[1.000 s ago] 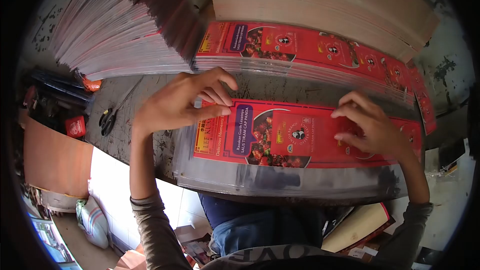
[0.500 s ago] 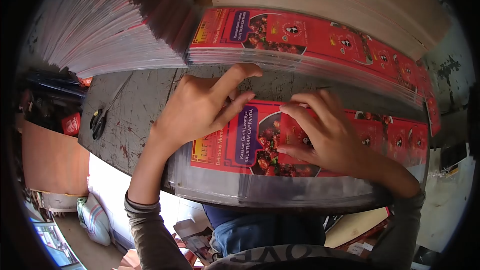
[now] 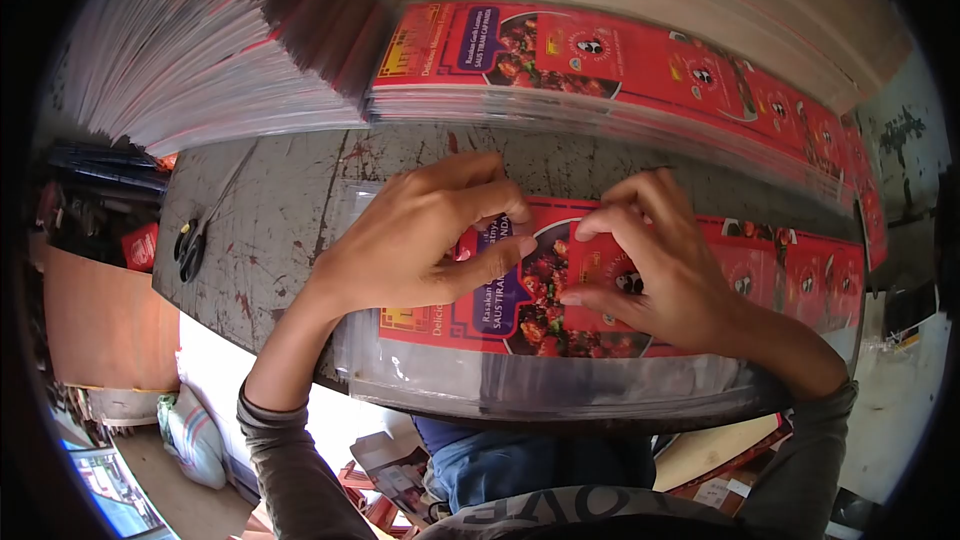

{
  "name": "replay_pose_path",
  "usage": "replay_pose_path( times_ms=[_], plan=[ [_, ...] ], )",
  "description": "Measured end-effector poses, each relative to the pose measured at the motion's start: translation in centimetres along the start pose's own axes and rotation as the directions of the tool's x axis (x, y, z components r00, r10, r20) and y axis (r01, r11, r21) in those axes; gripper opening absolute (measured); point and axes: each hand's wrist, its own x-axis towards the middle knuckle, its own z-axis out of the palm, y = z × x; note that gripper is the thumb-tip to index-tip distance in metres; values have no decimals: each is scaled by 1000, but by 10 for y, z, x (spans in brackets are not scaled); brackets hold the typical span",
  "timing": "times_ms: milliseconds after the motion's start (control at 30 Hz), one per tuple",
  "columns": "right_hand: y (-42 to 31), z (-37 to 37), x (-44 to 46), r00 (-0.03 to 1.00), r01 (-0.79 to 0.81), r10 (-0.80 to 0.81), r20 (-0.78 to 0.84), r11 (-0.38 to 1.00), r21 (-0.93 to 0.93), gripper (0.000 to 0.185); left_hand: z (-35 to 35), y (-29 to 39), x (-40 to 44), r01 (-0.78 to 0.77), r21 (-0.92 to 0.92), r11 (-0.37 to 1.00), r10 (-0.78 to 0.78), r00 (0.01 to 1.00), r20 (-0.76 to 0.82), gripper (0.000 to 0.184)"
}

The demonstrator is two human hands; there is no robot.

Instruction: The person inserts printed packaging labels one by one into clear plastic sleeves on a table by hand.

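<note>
The left hand (image 3: 415,230) is narrow, fingertips almost meeting; the right hand (image 3: 668,270) is half open, and I cannot tell if either grips anything. Beneath them, the red printed strip (image 3: 465,333) lies over slippery-looking clear plastic (image 3: 440,374) at the near table edge, so uneven finger pressure could skew it.

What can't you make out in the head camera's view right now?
Head view:
- Some lettering on the near red sheet: hidden by the left hand.
- Part of its panda emblem: hidden by the right hand.
- Whether either hand grips a plastic edge: too fine to tell.
- Top of the tall fanned stack: cut off by the upper edge.
- Layer count in the far red stack: side blurred.
</note>
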Motion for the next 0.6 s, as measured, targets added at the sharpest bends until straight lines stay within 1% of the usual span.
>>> replay_pose_path(
  times_ms=[67,100,167,200,267,300,367,400,467,600],
  plan=[
    [1,1,0,998,45,-46,-50,999,-14,41,-4,4,1,-7,-62,998,7,1000,12,15],
    [1,1,0,998,44,-44,-51,999,-13,41,-2,3,1,-6,-62,998,7,1000,14,15],
    [0,1,0,998,59,-59,-37,998,-19,39,2,0,2,-76,-91,993,73,997,-34,12],
    [0,1,0,998,59,-59,-37,998,-17,39,3,0,3,-75,-90,993,72,997,-33,12],
    [1,2,-1,997,67,-68,-26,997,-32,40,3,0,5,-79,-164,983,78,997,-13,14],
    [1,2,-1,997,67,-68,-27,997,-31,40,3,2,4,-79,-163,983,78,997,-12,14],
    [1,2,-1,997,76,-76,-19,997,-28,41,1,8,2,114,-379,918,-107,994,40,20],
    [1,2,-1,997,76,-76,-19,997,-28,41,0,8,2,114,-379,918,-107,993,40,20],
    [1,3,-1,997,65,-65,-37,998,-15,41,-2,9,3,195,-398,896,-167,980,104,24],
    [1,3,-1,996,76,-77,-54,997,-14,42,3,4,4,171,-408,897,-151,985,81,24]
  ],
)
